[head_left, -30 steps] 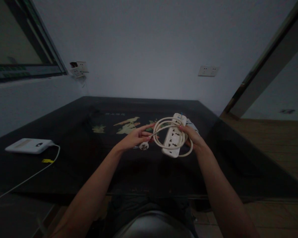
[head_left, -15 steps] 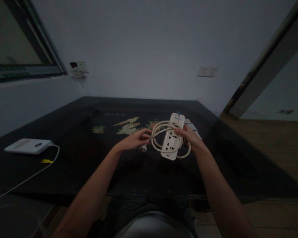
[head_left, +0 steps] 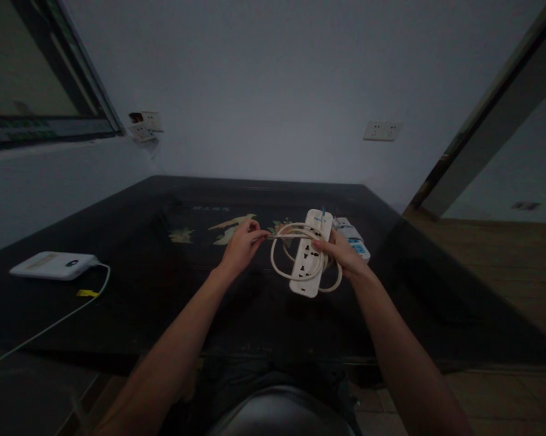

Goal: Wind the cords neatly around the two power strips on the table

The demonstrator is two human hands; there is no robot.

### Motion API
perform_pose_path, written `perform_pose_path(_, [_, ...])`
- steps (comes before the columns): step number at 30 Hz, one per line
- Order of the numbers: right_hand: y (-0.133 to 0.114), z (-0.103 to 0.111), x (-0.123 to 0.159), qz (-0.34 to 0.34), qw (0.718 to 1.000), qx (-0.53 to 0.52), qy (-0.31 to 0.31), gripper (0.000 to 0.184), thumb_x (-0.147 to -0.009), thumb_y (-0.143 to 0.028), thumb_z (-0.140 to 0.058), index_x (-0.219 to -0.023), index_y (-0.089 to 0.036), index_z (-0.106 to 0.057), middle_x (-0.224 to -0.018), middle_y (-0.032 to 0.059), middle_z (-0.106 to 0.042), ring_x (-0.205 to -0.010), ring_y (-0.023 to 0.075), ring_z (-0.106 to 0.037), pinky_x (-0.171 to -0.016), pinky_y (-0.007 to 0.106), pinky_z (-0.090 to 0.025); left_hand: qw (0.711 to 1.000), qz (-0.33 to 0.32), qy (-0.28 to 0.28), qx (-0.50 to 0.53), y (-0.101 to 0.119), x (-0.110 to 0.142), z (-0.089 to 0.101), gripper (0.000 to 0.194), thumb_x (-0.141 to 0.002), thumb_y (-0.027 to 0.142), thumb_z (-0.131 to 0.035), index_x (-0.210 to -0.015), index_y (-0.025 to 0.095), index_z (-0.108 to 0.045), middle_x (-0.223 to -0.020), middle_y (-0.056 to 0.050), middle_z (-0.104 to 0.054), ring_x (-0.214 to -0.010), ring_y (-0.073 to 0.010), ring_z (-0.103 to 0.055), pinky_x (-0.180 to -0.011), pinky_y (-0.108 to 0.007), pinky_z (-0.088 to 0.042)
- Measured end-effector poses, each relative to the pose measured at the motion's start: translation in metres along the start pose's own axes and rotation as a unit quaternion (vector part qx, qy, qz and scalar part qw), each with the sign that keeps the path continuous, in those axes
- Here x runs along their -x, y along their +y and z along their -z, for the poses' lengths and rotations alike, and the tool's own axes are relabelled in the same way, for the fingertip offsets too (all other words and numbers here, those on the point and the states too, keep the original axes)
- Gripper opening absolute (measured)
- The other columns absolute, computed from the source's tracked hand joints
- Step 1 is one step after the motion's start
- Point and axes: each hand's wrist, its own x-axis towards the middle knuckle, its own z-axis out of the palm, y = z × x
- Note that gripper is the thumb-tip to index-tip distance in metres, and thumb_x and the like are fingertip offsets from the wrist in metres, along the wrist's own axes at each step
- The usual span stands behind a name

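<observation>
power strip (head_left: 305,261) held over dark table (head_left: 236,315), clutched w/ loops of cord (head_left: 291,236) in r hand (head_left: 345,251); one stretch of cord pinched in l hand (head_left: 240,242). looks mostly coiled; stretch @ l hand left outside loops, end hidden. blue-socket strip (head_left: 357,245) on table beside r hand.

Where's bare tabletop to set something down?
Bare patches: tabletop between the cabled white device and left forearm; the strip between the printed lettering and back wall. Crowded: right of centre, where the right hand holds the power strip and looped cord beside a blue-and-white block, with the left hand pinching the cord. Far right: too dark to tell.
</observation>
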Motion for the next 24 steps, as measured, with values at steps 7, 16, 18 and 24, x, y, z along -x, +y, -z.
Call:
perform_pose_path(7, [-0.002, -0.022, 0.011, -0.001, 0.998, -0.013, -0.067, 0.059, -0.058, -0.025, -0.077, -0.113, -0.022, -0.053, -0.117, 0.0084, -0.064, -0.104, 0.0284, -0.063, -0.088, 0.046, -0.053, 0.998, 0.055, -0.005, -0.027, 0.003, 0.002, -0.001, 0.021, -0.086, 0.014, -0.054, -0.099, 0.019, -0.071, -0.095, -0.007, -0.065, -0.089, -0.0212, -0.063, -0.079, -0.035, -0.050])
perform_pose_path(16, [0.005, -0.029, 0.007, 0.042, 0.998, -0.016, -0.040, 0.060, -0.058, -0.027, -0.078, -0.111, -0.024, -0.049, -0.118, 0.0076, -0.063, -0.111, 0.0282, -0.059, -0.097, 0.049, -0.046, 0.987, 0.087, -0.038, 0.128, 0.003, 0.002, -0.016, 0.045, -0.082, 0.024, -0.059, -0.126, 0.017, -0.056, -0.121, -0.012, -0.056, -0.117, -0.0235, -0.053, -0.102, -0.043, -0.040])
perform_pose_path(18, [0.006, -0.034, 0.008, 0.052, 0.998, -0.019, -0.043, 0.062, -0.057, -0.026, -0.078, -0.111, -0.024, -0.048, -0.119, 0.0078, -0.063, -0.111, 0.0278, -0.059, -0.098, 0.048, -0.045, 0.986, 0.103, -0.019, 0.133, 0.003, 0.004, -0.023, 0.053, -0.076, 0.026, -0.067, -0.126, 0.016, -0.056, -0.121, -0.012, -0.054, -0.118, -0.0247, -0.051, -0.104, -0.044, -0.039])
perform_pose_path(24, [0.007, -0.051, 0.014, 0.114, 0.992, -0.007, -0.057, 0.062, -0.059, -0.026, -0.076, -0.113, -0.024, -0.045, -0.122, 0.0086, -0.059, -0.114, 0.0264, -0.057, -0.100, 0.045, -0.044, 0.964, 0.146, 0.084, 0.207, 0.003, 0.008, -0.038, 0.040, -0.078, 0.021, -0.065, -0.118, 0.018, -0.063, -0.124, -0.013, -0.057, -0.117, -0.0231, -0.054, -0.100, -0.041, -0.044])
